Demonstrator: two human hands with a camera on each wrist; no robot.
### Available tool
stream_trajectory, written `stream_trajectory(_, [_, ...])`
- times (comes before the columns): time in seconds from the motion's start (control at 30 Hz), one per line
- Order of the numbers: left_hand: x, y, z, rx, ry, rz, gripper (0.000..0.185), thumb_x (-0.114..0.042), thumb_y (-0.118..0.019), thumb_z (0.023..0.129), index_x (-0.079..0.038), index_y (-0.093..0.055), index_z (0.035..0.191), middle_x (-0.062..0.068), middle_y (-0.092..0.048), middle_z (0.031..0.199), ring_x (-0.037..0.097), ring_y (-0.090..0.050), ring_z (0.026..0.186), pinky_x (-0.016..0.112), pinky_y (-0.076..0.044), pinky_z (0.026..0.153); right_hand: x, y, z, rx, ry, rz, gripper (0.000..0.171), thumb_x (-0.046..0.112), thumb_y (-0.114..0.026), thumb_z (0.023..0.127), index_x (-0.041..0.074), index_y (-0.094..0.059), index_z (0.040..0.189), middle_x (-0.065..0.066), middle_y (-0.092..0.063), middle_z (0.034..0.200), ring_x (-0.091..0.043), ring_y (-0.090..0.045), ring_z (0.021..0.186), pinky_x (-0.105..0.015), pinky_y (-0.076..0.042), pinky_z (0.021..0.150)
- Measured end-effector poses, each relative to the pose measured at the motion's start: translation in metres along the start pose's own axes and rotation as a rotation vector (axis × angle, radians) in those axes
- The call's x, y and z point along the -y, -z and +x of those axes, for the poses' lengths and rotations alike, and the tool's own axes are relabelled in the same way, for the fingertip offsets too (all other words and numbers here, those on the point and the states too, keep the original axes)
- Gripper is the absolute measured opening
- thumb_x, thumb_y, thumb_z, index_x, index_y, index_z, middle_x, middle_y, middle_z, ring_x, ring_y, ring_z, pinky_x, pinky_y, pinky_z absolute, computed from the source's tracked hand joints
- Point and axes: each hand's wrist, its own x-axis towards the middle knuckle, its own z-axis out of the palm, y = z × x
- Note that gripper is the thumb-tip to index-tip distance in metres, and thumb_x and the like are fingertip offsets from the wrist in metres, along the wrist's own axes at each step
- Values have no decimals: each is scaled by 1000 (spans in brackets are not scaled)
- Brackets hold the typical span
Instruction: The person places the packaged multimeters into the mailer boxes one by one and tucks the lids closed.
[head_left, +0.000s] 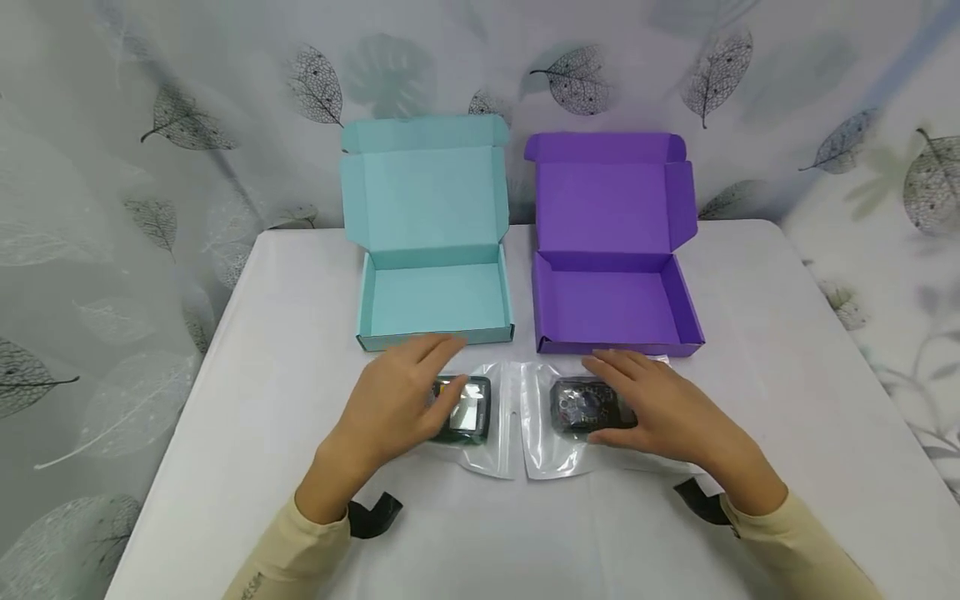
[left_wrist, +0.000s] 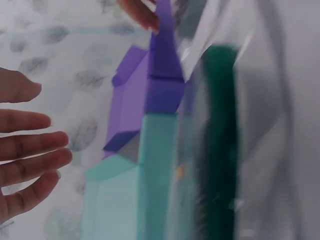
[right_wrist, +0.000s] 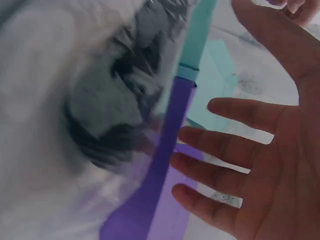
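Observation:
Two clear plastic bags lie side by side on the white table. The left bag point(head_left: 504, 454) holds a device point(head_left: 471, 407) with a grey screen and a dark green casing, its green side point(left_wrist: 222, 140) blurred in the left wrist view. A black device point(head_left: 573, 404) with a round dial is inside the right bag point(head_left: 542, 454). Over the left bag hovers my left hand point(head_left: 393, 404), fingers spread and nothing held, hiding part of the device. My right hand point(head_left: 667, 408) is above the right bag, palm empty and fingers apart in the right wrist view.
Behind the bags stand an opened teal box point(head_left: 435, 340) on the left and an opened purple box point(head_left: 618, 346) on the right, lids raised. The white table point(head_left: 480, 542) meets a leaf-patterned curtain point(head_left: 420, 50) at the back. Black straps point(head_left: 378, 517) hang at both wrists.

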Motion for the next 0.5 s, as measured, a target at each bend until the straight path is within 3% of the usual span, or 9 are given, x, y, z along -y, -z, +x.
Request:
stream_trajectory(0.13, [-19, -23, -8, 9, -9, -34, 49, -22, -70, 96, 1, -61, 139, 13, -70, 123, 31, -70, 106, 45, -60, 83, -3, -12, -10, 27, -59, -31, 96, 51, -90, 78, 2, -51, 151, -18, -57, 144, -42, -52, 133, -65, -41, 106])
stream_trajectory(0.27, [-36, -47, -15, 24, -8, -61, 56, -23, -72, 96, 2, -56, 144, 13, -70, 121, 30, -70, 101, 45, -60, 80, -8, -23, -18, -7, -67, -41, 89, 43, -92, 77, -1, -56, 145, -16, -62, 137, -42, -55, 127, -63, -43, 104])
stream_trajectory(0.5, [-55, -73, -19, 58, 30, -72, 54, -21, -73, 95, 3, -58, 140, 16, -65, 129, 32, -65, 115, 47, -57, 91, -13, -31, -24, -65, -44, -29, 89, 46, -92, 75, 2, -58, 144, -14, -62, 137, -41, -54, 127, -65, -41, 103])
